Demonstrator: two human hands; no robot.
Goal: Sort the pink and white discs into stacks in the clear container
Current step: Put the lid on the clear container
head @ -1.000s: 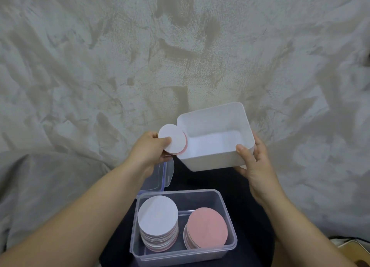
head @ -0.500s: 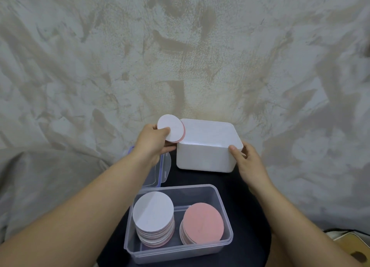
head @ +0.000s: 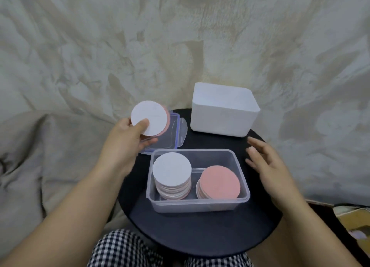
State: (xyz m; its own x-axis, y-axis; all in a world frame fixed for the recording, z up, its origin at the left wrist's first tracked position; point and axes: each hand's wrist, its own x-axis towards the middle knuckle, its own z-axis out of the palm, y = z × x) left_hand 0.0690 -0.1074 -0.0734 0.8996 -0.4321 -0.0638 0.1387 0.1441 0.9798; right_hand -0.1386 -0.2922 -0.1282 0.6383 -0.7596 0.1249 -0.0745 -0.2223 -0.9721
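Nearest, the clear container [head: 198,205] is sitting on the black table [head: 200,232], holding a white-topped stack [head: 171,169] on the left and a pink-topped stack [head: 220,181] on the right. The right hand [head: 266,166] is hovering beside it, fingers loosely spread and empty. Farther off, the left hand [head: 124,138] is pinching the held discs [head: 149,117] by their lower edge, thumb on the white face, pink showing behind. They are likely light, thin and fairly stiff, so an edge pinch suits them. The white box [head: 222,114] is standing farthest.
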